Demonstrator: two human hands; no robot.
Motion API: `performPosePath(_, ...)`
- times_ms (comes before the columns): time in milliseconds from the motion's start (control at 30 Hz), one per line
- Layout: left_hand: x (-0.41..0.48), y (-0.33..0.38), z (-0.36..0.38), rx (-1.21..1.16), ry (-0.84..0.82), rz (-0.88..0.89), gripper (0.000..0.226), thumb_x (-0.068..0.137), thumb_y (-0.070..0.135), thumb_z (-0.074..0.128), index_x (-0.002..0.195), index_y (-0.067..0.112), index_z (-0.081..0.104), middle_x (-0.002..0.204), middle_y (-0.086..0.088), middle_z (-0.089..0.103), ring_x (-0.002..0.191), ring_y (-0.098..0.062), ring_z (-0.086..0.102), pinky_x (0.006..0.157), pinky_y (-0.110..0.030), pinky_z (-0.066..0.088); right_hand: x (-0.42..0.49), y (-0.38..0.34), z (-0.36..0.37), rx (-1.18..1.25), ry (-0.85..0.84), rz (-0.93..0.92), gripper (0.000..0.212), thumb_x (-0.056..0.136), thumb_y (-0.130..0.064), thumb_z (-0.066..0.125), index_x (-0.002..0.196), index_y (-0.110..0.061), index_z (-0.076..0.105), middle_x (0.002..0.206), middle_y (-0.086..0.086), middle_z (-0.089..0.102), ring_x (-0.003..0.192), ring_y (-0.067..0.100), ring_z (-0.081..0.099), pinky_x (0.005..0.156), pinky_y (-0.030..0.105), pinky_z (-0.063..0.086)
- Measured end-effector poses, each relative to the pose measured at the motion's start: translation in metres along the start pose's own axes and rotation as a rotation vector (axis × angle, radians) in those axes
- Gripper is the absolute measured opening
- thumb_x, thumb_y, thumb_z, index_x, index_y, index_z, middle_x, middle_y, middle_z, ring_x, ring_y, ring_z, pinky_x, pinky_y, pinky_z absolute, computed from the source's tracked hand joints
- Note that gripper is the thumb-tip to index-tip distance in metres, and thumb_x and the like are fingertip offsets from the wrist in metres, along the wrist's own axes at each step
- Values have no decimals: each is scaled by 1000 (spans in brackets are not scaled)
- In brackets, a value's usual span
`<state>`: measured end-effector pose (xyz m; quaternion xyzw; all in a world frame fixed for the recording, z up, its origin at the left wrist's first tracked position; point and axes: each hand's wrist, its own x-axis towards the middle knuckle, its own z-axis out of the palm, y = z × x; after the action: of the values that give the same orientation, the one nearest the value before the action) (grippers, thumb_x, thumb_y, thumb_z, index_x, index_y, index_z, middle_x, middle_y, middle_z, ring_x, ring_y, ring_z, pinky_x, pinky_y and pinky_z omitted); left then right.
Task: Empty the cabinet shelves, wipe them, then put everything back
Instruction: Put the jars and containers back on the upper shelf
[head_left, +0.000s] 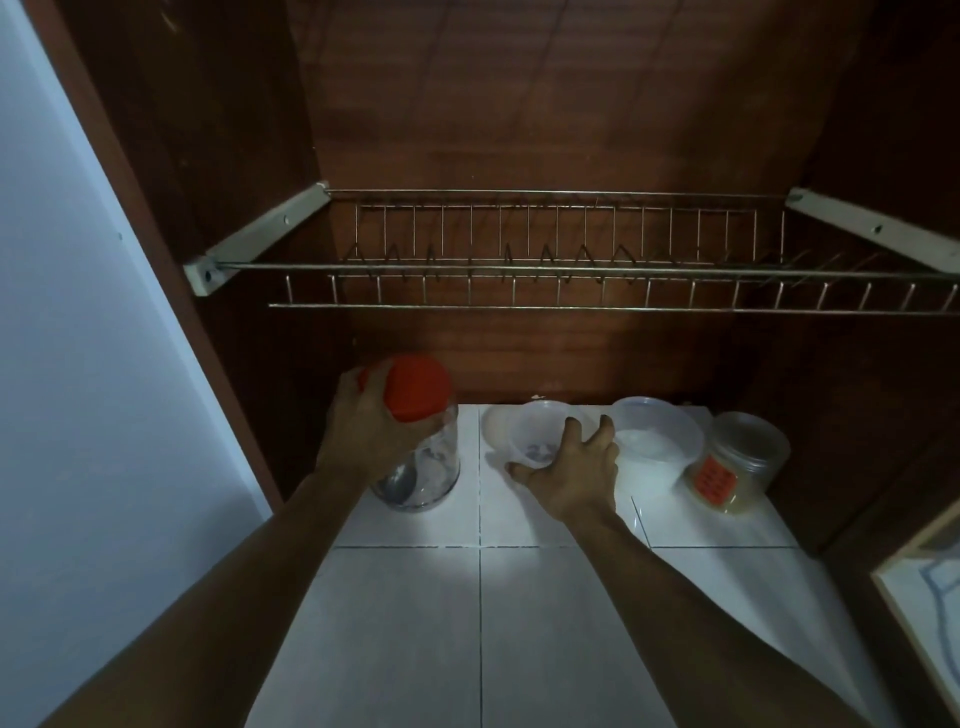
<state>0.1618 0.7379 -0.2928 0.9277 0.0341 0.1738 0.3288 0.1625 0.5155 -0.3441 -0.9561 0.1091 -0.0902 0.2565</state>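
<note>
No words or numbers here are legible from where I stand. The one printed thing is an orange label (714, 480) stuck on the side of the small lidded plastic jar (750, 444), which stands at the right end of the white tiled shelf (519, 597). The label carries a few short lines of dark print, but they are too small and blurred to make out.
</note>
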Motion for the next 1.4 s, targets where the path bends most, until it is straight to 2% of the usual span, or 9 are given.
performPosePath(233, -3, 0, -1, -68, 7, -38, 101, 63, 50, 85, 147, 28, 34, 146, -13, 33, 130, -35, 40, 103, -43, 40, -2, 6, 8, 158, 48, -35, 97, 65, -64, 77, 142, -19, 38, 151, 12, 17, 137, 32, 30, 110, 38, 37)
performPosePath(467, -2, -4, 2, -105, 13, -51, 103, 60, 52, 85, 147, 28, 35, 145, -11, 38, 129, -33, 42, 100, -42, 42, 3, 14, 15, 384, -80, -8, 107, 63, -58, 81, 149, -24, 27, 154, 8, 15, 140, 31, 28, 113, 37, 32)
performPosePath(600, -3, -1, 3, -122, 27, -49, 101, 61, 50, 86, 146, 28, 35, 145, -11, 36, 128, -33, 42, 99, -40, 41, 5, 20, 16, 479, -118, -22, 95, 76, -37, 80, 149, -21, 23, 139, -2, 28, 137, 29, 33, 102, 26, 40)
performPosePath(700, -5, 2, 2, -109, 32, -54, 100, 62, 50, 85, 146, 28, 35, 145, -10, 34, 129, -32, 40, 100, -39, 40, 6, 20, 14, 421, -114, -39, 94, 77, -43, 78, 151, -25, 23, 142, 8, 29, 132, 35, 37, 91, 32, 46)
performPosePath(733, -6, 2, 2, -105, 34, -54, 100, 62, 50, 85, 146, 28, 34, 146, -10, 34, 130, -32, 40, 101, -40, 40, 7, 21, 14, 439, -105, -29, 92, 79, -40, 78, 150, -25, 23, 139, 5, 30, 132, 33, 38, 90, 30, 47)
performPosePath(833, -5, 3, -2, -100, 40, -57, 102, 61, 52, 85, 146, 29, 33, 147, -9, 33, 131, -33, 39, 103, -43, 39, 9, 19, 10, 474, -76, -5, 94, 76, -35, 81, 148, -19, 24, 136, -3, 27, 130, 23, 39, 97, 13, 32)
performPosePath(967, -5, 12, -8, -122, 58, -33, 101, 60, 54, 85, 145, 28, 37, 145, -9, 35, 130, -31, 40, 104, -42, 39, 8, 13, -4, 348, -34, -45, 104, 67, -50, 83, 149, -21, 26, 144, 9, 26, 127, 27, 42, 104, 31, 42)
performPosePath(1300, -18, 33, -27, -86, 67, 16, 105, 57, 61, 81, 145, 23, 38, 143, -12, 38, 128, -31, 43, 103, -42, 40, 1, 6, -48, 329, -9, -115, 102, 71, -52, 80, 152, -24, 24, 145, 14, 26, 130, 35, 39, 106, 38, 40)
performPosePath(1400, -27, 42, -37, -96, 83, 34, 110, 50, 71, 72, 144, 23, 40, 141, -13, 42, 126, -31, 45, 104, -42, 42, -5, 3, -66, 303, 5, -138, 102, 70, -55, 79, 152, -24, 25, 142, 12, 29, 129, 34, 40, 104, 38, 41)
